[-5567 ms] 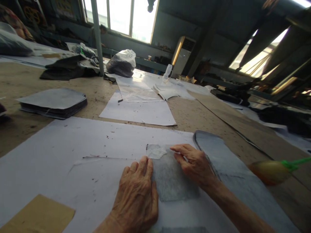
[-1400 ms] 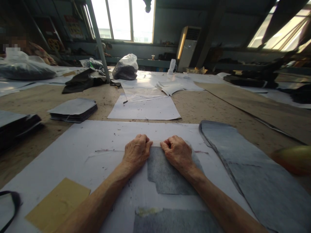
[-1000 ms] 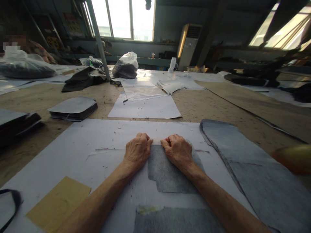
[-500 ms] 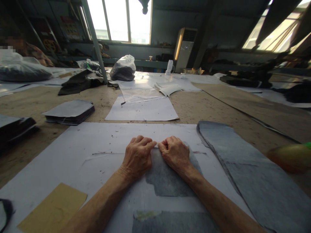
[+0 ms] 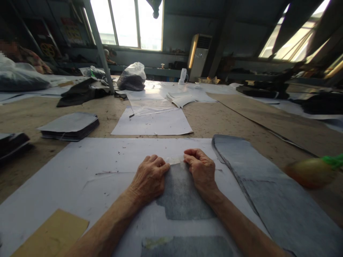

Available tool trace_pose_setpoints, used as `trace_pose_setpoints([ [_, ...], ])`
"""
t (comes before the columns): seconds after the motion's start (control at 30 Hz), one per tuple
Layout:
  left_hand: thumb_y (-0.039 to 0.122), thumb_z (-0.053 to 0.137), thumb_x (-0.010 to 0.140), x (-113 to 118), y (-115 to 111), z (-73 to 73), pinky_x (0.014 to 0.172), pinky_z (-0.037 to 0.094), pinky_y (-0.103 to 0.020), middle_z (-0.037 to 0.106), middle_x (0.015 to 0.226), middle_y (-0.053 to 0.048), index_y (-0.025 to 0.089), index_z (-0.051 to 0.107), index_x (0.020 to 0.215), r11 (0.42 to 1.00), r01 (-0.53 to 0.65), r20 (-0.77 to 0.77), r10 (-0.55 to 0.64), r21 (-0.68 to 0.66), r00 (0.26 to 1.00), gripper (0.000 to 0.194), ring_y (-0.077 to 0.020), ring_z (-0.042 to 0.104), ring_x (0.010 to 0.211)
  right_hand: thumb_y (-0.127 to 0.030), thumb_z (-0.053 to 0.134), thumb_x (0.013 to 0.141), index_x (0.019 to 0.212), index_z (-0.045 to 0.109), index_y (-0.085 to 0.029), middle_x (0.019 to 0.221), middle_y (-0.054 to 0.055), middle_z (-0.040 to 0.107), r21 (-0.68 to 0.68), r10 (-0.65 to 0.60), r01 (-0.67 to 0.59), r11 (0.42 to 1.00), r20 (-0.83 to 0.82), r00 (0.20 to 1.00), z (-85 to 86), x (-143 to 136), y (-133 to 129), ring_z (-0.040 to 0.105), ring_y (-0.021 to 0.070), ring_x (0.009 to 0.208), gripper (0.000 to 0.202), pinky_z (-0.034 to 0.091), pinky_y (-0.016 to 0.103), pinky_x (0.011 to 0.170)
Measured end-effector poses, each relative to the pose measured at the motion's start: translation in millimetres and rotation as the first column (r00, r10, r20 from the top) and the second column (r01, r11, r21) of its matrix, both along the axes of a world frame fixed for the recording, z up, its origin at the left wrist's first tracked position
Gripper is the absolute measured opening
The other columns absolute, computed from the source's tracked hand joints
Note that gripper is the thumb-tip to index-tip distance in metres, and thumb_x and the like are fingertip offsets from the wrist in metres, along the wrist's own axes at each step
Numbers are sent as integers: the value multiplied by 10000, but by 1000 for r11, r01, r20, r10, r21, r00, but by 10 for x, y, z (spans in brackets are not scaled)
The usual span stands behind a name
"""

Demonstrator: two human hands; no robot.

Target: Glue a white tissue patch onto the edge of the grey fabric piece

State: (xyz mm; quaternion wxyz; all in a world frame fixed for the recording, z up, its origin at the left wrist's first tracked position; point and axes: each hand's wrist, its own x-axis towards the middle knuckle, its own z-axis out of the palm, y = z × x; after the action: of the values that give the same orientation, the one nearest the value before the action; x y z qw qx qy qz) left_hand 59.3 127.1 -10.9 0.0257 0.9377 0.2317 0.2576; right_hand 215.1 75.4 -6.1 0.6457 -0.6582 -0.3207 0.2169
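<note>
A grey, felt-like fabric piece (image 5: 184, 200) lies flat on a white paper sheet (image 5: 107, 157) in front of me. Along its far edge runs a thin, pale, translucent strip (image 5: 175, 160). My left hand (image 5: 149, 175) rests at the far left corner of the piece, fingers curled and thumb pressed in at the strip's end; what sits under the fingertips is hidden. My right hand (image 5: 202, 170) pinches the strip near its right end between thumb and forefinger. Closer to me lies a second grey piece (image 5: 187, 247) with a yellowish patch on its edge.
Long grey sheets (image 5: 273, 178) are stacked on the right, beside a round brownish object (image 5: 311, 173) with a green top. Tan card (image 5: 53, 233) lies at front left. Cut pieces (image 5: 71, 123) form a stack further left. Plastic bags (image 5: 132, 76) and a metal pole (image 5: 100, 46) stand beyond.
My right hand has moved slightly right, away from the left, and turned upward, so the pale strip between the hands now shows. The left hand stays at the corner. The view has shifted a little.
</note>
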Motion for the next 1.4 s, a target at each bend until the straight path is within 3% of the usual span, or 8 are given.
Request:
trace_pose_setpoints([
  [0.2,135,454,768,8,2,4,727,368,-346,597,896,-48,193,616,956,999,4,-31,-3,39,1000,255,-198,487,817,-152,519,797,814,502,-113,584,-36,518,63,-2,26,998,-345,939,112,88,43,409,34,394,46,178,125,301],
  [0.43,151,458,764,-14,-16,0,721,348,-370,573,954,-57,223,616,987,997,-19,-57,23,73,998,283,-215,481,846,-195,481,884,767,487,-107,639,-35,488,52,12,12,999,-425,905,171,223,39,458,34,471,146,223,107,309],
  [0.7,136,452,747,-6,-11,11,717,348,-371,571,945,-43,215,592,1005,996,-33,-41,37,79,998,304,-214,479,834,-246,590,729,744,585,-137,531,-40,494,2,54,-55,999,53,997,157,233,-21,418,74,444,110,271,183,389],
  [0.9,166,471,738,12,-4,-18,782,362,-399,524,1087,-106,112,483,1179,991,-131,25,131,25,991,445,-254,453,939,-172,692,555,656,672,-194,697,11,603,-182,236,-161,970,536,811,121,-4,-66,520,148,644,105,365,268,649],
  [1.03,182,524,687,14,19,-12,800,368,-396,504,1105,-122,87,460,1200,981,-189,75,191,-34,979,526,-261,446,974,-111,610,626,759,693,-225,779,8,606,-253,307,-183,950,653,692,79,-25,-85,531,139,661,193,372,260,656],
  [1.13,171,528,664,5,33,5,770,373,-375,551,1008,-81,152,577,1037,979,-188,93,195,-79,976,376,-236,480,910,-53,519,657,707,692,-231,761,-1,590,-272,347,-216,938,694,631,55,21,-92,530,118,648,254,386,230,637],
  [1.23,132,509,639,-14,42,14,733,367,-346,584,888,-35,206,637,826,980,-167,110,179,-107,978,238,-202,505,836,-29,466,663,652,684,-226,739,-3,582,-268,359,-239,933,720,595,28,77,-87,539,112,665,294,401,213,653],
  [1.4,77,449,634,-49,55,-2,713,357,-331,609,852,-27,212,659,816,974,-192,180,212,-125,961,310,-183,509,799,-31,419,694,747,684,-193,783,19,594,-223,306,-212,952,764,569,-12,110,-87,551,119,723,315,418,209,691],
])
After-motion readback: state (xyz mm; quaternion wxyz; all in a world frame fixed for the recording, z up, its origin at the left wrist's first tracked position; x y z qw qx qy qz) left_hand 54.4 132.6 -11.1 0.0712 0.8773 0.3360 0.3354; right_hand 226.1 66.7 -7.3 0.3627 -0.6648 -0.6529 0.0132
